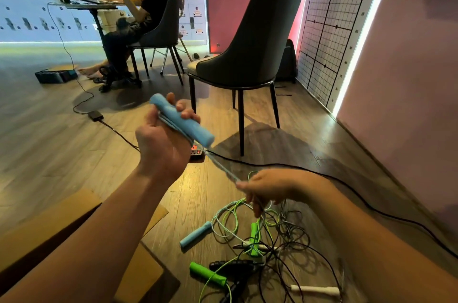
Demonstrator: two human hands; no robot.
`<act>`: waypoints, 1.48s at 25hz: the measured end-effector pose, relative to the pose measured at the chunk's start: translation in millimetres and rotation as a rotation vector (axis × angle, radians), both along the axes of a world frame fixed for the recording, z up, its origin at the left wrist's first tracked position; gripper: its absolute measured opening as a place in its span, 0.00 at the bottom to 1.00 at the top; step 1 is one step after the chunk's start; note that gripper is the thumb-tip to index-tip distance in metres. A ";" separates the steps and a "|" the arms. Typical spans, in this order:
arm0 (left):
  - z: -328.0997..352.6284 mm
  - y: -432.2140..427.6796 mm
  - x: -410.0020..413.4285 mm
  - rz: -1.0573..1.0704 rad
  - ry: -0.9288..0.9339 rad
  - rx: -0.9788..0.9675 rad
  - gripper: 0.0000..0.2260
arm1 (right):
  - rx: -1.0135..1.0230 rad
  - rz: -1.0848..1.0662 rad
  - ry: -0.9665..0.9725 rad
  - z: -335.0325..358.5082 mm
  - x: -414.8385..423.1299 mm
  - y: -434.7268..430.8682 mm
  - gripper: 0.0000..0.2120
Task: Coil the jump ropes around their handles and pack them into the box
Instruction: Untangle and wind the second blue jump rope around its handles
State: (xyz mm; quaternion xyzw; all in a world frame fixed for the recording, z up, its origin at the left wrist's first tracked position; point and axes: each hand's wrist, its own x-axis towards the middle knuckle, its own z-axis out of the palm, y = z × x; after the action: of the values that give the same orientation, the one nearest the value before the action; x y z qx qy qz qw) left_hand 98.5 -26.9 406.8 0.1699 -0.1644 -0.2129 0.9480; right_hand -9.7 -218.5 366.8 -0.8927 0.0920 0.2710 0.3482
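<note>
A wood floor (49,141) fills the scene, with a pink wall (409,79) along the right. A dark chair (260,30) stands in the middle, and a person (153,0) sits at a desk far left. The cardboard box (49,223) lies open near left, partly behind the left forearm. Near right, a tangle (272,233) of jump ropes sprawls on the floor.

Above it, the left hand (161,144) is raised, its fingers curled round a blue handle (183,122) with a few rope strands lying along it. The right hand (270,188), lower and to the right, pinches the rope (223,166), which runs taut from the handle's near end.

In the tangle lie a second blue handle (195,234), a green handle (207,273), a black handle (233,265) and a white handle (314,290).
</note>
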 end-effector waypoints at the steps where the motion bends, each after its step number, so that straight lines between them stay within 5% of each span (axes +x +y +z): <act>1: -2.4 2.2 6.5 0.080 0.027 0.009 0.12 | -0.037 0.055 0.111 -0.2 -2.8 1.8 0.20; 4: -14.7 6.6 25.5 0.313 0.065 0.198 0.11 | -0.054 0.060 -0.010 11.2 -4.5 3.9 0.20; 9: -37.2 8.2 30.2 0.544 -0.390 0.851 0.09 | 0.191 0.029 -0.649 34.1 -2.6 11.1 0.16; 11: -41.3 4.6 24.8 0.455 -0.636 1.119 0.13 | 0.195 0.050 -0.797 33.7 -4.8 12.8 0.10; 14: -42.9 -5.5 4.9 -0.043 -0.782 1.353 0.25 | 0.140 -0.077 -1.023 32.6 -4.0 6.8 0.07; 17: -33.3 -12.9 -15.2 -0.431 -0.688 1.275 0.30 | 0.047 -0.225 -1.161 28.4 -0.8 -1.0 0.12; 24: -5.8 -15.7 -29.0 -0.624 -0.372 0.657 0.20 | 0.051 -0.357 -1.069 14.6 7.5 -5.0 0.30; 30: -4.5 -11.4 -17.1 -0.293 -0.122 0.149 0.16 | 0.115 -0.136 -0.630 4.2 10.9 12.8 0.22; 34: -7.7 -6.4 3.4 0.146 0.009 0.133 0.11 | 0.009 -0.031 -0.079 3.6 3.8 17.5 0.23; 37: -11.9 0.4 20.0 0.407 0.028 0.304 0.07 | -0.123 0.057 -0.019 14.4 -0.5 18.3 0.22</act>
State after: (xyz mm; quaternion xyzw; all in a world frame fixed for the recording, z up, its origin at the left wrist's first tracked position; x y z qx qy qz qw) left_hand 118.5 -26.5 394.9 0.3371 -0.0800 -0.0423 0.9371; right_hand -10.2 -200.2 381.2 -0.9172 0.0800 0.2662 0.2856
